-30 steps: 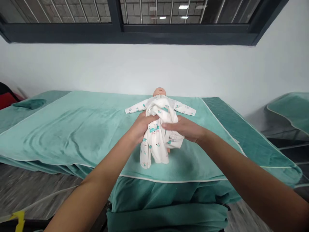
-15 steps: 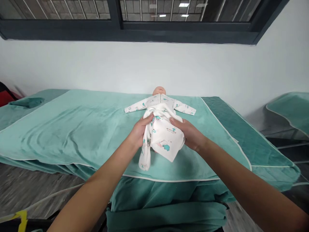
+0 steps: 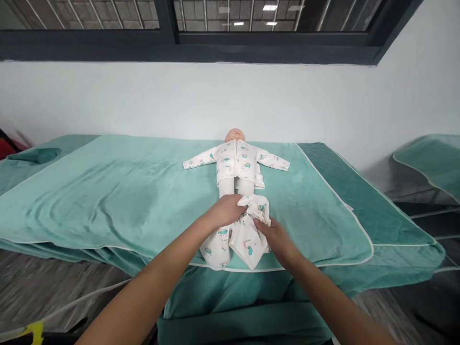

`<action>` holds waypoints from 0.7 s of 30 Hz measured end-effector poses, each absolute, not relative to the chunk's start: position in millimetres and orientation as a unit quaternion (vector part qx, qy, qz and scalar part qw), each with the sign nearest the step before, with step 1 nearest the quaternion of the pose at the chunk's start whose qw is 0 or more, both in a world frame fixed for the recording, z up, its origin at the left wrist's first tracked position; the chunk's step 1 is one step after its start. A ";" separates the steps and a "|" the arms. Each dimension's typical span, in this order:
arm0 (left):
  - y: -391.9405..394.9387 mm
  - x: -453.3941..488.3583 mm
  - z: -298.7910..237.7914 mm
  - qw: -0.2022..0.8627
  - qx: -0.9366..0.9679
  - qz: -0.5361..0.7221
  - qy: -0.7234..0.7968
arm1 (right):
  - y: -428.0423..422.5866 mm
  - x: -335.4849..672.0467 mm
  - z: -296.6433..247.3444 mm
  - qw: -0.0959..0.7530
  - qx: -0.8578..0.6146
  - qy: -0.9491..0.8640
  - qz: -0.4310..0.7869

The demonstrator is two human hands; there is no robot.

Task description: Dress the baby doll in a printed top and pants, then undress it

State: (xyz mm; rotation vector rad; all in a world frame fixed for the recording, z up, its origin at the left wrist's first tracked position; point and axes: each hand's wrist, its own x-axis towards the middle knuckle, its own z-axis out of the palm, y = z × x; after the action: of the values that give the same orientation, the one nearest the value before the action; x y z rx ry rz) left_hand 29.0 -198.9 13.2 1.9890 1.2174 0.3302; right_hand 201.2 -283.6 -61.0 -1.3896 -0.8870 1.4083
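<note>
A baby doll (image 3: 235, 134) lies on its back in a white printed jacket (image 3: 226, 162), arms spread to both sides. Its legs (image 3: 246, 186) stretch toward me, pale white below the jacket hem. Over the lower legs is a bunched white baby garment (image 3: 249, 244) with green and pink prints; I cannot tell its exact cut. My left hand (image 3: 227, 211) is closed on the garment's upper edge, across the doll's leg. At its right side my right hand (image 3: 278, 239) pinches the cloth between thumb and fingers. The doll's feet are hidden.
A light green sheet (image 3: 143, 191) with white piping covers the bed, over a darker green cover (image 3: 359, 191). Behind stands a white wall (image 3: 201, 100) under a dark window frame (image 3: 251, 48). A green-covered chair or bed (image 3: 431, 158) is at right.
Both hands have moved toward me and down with the garment, from the doll's belly to its lower legs. The jacket front and the doll's upper legs now show.
</note>
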 end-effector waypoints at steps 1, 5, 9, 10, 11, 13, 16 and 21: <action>-200.4 29.7 15.1 0.362 0.792 0.113 0.479 | -284.0 199.5 -62.4 0.468 -0.566 -0.369 0.570; -203.4 28.7 16.3 0.369 0.815 0.093 0.437 | -286.6 192.0 -61.9 0.486 -0.546 -0.370 0.573; -203.2 23.5 12.4 0.445 0.771 0.128 0.438 | -286.6 189.5 -66.3 0.521 -0.532 -0.347 0.570; -203.2 22.7 11.6 0.463 0.758 0.143 0.436 | -284.9 190.4 -68.2 0.531 -0.527 -0.342 0.568; -203.2 22.6 11.0 0.480 0.747 0.161 0.431 | -282.2 191.7 -70.1 0.541 -0.521 -0.338 0.567; -202.6 24.2 10.4 0.523 0.719 0.202 0.412 | -274.0 195.1 -72.3 0.565 -0.505 -0.336 0.559; -198.2 30.3 10.2 0.612 0.638 0.264 0.385 | -256.3 198.9 -71.7 0.604 -0.489 -0.345 0.526; -177.6 39.8 6.8 0.672 0.524 0.336 0.403 | -225.6 198.1 -67.2 0.631 -0.501 -0.380 0.454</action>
State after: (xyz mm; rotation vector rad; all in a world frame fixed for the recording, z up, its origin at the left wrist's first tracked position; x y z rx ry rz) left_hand 39.8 -177.6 6.8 1.1795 0.9068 0.7563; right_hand 198.1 -225.6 -67.2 -1.1475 -0.8690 1.0381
